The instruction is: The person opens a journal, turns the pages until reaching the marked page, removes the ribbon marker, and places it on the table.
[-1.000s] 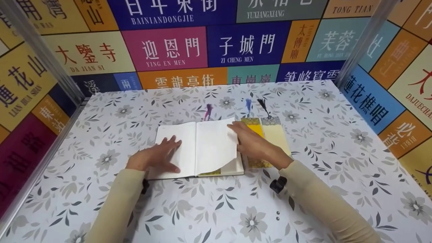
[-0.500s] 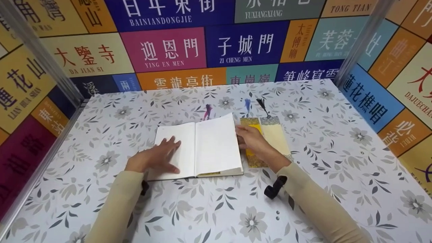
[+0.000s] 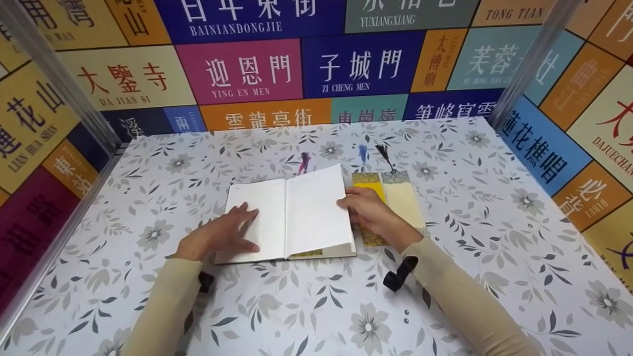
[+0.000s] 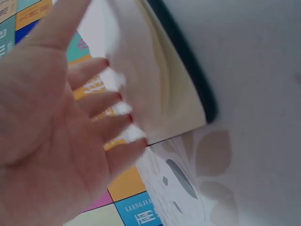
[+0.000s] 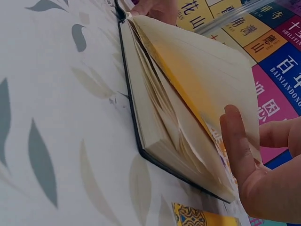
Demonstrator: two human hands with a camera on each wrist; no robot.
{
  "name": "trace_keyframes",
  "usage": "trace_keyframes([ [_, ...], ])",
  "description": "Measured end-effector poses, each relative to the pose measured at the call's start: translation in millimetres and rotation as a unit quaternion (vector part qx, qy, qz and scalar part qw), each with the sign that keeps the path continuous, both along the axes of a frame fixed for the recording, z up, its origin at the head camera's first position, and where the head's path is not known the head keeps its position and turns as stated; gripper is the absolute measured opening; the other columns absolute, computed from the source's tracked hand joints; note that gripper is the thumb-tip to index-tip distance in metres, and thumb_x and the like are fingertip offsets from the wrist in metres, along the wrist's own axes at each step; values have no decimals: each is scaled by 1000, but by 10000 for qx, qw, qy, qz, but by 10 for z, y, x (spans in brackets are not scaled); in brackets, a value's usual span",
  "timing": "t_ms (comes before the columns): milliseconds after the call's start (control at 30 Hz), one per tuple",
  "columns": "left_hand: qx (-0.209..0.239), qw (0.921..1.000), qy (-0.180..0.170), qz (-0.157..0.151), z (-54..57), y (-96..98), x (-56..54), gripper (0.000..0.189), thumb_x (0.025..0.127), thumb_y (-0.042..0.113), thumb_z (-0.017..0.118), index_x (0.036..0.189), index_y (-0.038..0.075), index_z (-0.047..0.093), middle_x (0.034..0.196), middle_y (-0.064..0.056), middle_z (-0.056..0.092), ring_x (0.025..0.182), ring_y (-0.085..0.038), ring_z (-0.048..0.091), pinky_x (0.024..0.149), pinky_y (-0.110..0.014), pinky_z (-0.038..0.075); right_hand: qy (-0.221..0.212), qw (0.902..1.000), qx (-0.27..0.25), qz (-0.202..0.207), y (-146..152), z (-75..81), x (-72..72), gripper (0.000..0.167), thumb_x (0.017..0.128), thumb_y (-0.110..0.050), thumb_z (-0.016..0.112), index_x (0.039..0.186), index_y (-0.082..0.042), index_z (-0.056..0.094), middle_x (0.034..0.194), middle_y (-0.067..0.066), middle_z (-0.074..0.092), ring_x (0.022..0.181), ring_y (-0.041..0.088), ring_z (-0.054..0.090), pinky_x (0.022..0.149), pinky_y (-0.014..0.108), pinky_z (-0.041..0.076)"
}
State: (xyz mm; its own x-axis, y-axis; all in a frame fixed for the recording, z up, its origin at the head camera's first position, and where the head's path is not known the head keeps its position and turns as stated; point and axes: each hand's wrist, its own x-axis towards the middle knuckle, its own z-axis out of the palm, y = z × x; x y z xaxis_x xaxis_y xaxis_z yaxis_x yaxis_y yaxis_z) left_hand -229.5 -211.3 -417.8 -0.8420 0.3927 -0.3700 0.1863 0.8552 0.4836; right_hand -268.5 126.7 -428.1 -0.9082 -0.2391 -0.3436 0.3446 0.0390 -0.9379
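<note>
An open notebook [image 3: 259,217] with blank white pages and a dark cover lies on the table. My left hand [image 3: 217,232] rests on its left page with spread fingers. At the book's right edge, my right hand [image 3: 373,210] pinches a raised page [image 5: 211,70] between thumb and finger. Beneath that page, a yellow bookmark [image 5: 181,87] shows inside the book; its purple tassel [image 3: 303,162] sticks out past the top edge. To the right lie a yellow bookmark [image 3: 376,239] with a blue tassel, partly behind my right hand, and a cream bookmark [image 3: 403,202] with a black tassel.
A white cloth with grey flowers and leaves covers the table [image 3: 296,306]. Behind it stands a wall of coloured sign panels [image 3: 240,69], with more panels on both sides. Clear corner posts [image 3: 536,59] rise at the back.
The right page was curled up at its lower corner; now its upper corner stands raised. My right thumb has come onto the page's edge. The left hand has slid slightly left.
</note>
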Motion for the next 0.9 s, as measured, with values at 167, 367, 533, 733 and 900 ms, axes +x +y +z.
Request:
trace_keyframes([
  [167,34,9996,143,222,22,-26,55,89,87,36,75,157,3,29,166,-27,10,154,-46,10,126,-59,10,-39,10000,-52,17,-47,114,-12,52,101,-11,51,150,0,39,134,17,59,93,14,69,78,29,62],
  [367,-166,9975,654,231,59,-4,71,59,97,32,65,142,-3,51,155,-33,36,144,-50,35,120,-59,30,297,9975,-429,471,-121,236,-5,43,109,-22,37,146,0,45,118,10,62,92,16,68,72,29,61],
  [533,-42,9946,778,682,82,3,77,33,101,29,59,110,-1,69,133,-26,62,122,-41,60,107,-53,47,930,9873,79,1286,-231,282,57,41,110,-24,37,140,-4,54,128,15,63,113,26,65,81,38,63],
  [733,295,9818,871,1659,132,-63,94,43,105,32,50,115,-5,67,128,-28,65,95,-33,67,88,-45,54,2653,8717,2803,3020,-460,305,239,44,107,-19,43,149,-5,46,155,17,46,145,33,42,120,48,37],
  [900,850,9695,1449,1786,174,-126,91,64,108,41,40,145,-11,43,146,-34,47,127,-47,55,112,-56,42,3084,7878,3893,3643,-622,276,327,49,107,-22,44,155,-19,39,164,16,29,155,33,21,128,51,19],
])
